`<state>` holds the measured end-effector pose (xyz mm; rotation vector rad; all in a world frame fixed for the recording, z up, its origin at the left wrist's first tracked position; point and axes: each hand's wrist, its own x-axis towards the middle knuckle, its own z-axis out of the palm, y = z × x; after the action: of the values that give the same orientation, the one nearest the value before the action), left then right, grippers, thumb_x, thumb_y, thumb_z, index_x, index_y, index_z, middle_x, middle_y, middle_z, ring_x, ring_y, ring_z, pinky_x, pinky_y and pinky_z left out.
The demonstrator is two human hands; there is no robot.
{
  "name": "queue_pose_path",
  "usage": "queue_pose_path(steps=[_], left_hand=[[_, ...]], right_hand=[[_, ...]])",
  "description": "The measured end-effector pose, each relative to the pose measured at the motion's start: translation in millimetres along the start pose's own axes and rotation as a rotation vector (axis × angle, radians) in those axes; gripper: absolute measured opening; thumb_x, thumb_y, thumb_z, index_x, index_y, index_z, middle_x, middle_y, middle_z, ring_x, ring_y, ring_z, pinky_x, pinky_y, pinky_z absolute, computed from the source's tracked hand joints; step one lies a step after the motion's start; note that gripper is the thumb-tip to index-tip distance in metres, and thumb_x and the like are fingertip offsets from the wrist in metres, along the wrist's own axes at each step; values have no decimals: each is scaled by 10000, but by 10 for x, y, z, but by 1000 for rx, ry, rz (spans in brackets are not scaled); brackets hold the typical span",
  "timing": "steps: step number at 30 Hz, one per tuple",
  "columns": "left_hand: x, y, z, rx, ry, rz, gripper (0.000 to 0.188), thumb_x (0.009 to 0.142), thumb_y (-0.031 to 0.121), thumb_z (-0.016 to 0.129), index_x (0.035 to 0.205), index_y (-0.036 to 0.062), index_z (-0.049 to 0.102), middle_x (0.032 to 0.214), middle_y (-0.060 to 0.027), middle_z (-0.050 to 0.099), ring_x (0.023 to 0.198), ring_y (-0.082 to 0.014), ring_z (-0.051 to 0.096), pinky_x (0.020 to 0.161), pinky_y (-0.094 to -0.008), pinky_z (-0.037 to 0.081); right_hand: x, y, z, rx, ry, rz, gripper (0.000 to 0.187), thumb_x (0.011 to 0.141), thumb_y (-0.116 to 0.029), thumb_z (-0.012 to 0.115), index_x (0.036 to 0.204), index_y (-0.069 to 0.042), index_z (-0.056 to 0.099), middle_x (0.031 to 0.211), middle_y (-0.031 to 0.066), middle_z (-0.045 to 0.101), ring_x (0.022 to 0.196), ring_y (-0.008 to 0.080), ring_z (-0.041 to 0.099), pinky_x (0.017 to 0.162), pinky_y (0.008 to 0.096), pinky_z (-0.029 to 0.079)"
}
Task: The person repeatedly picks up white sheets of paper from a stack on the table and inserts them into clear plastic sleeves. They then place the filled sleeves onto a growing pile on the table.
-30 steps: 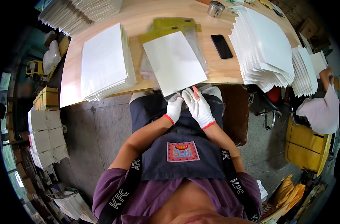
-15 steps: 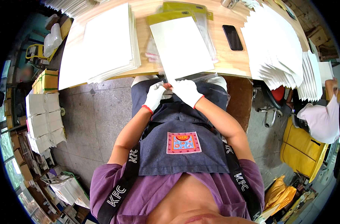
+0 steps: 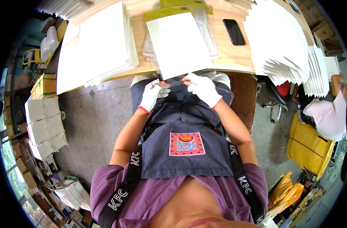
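Note:
A white sheet [image 3: 179,45] lies at the table's front edge, its near end reaching over my lap. Clear plastic film [image 3: 175,82] of a bag shows at that near end, between my hands. My left hand [image 3: 153,95], in a white glove with bare fingertips, pinches the film near the sheet's lower left corner. To the right, my right hand [image 3: 204,89], gloved alike, is closed with its fingertips at the film; its exact hold is hard to see. Beneath the sheet lie clear bags with olive-green headers [image 3: 166,13].
Left on the table stands a stack of white sheets [image 3: 103,45]; right, a fanned pile of white folders [image 3: 274,41]. A black phone [image 3: 234,32] lies between sheet and pile. White bundles [image 3: 47,121] stand on the left. A person in a pale top [image 3: 327,114] sits at right.
My hands have come apart from being together at the sheet's near end. The right one has moved right, and the left slightly left. The view has shifted slightly.

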<state>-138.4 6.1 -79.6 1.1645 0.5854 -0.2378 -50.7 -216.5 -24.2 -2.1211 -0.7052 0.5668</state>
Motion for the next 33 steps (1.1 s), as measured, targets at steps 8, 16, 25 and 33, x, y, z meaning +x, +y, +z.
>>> queue_pose_path(steps=[8,16,25,33], left_hand=[[37,-78,-26,-36,-48,75,195,919,183,555,965,-3,590,863,-81,645,766,-178,659,662,-291,553],[-100,-87,-4,-30,57,132,249,935,233,535,969,-5,599,963,-141,670,770,-197,656,697,-299,541],[-67,-289,-234,965,295,911,159,830,66,602,989,56,613,905,-74,657,741,-178,618,634,-272,490],[61,15,93,1284,232,1294,235,681,87,718,911,106,678,861,-54,627,735,-214,596,635,-304,485]], right_hand=[[453,-149,508,-422,-37,-335,167,857,-236,552,984,-128,565,824,84,660,736,273,645,658,400,500],[-378,984,-528,1762,457,149,149,913,-88,471,773,-62,512,690,28,511,525,110,479,495,273,463],[-2219,2362,-354,-770,-526,672,341,798,-374,574,885,-63,684,899,186,667,863,356,643,763,413,518],[-332,405,-492,-669,338,-202,467,708,-237,708,1146,-174,561,1079,68,594,1037,290,540,925,404,398]])
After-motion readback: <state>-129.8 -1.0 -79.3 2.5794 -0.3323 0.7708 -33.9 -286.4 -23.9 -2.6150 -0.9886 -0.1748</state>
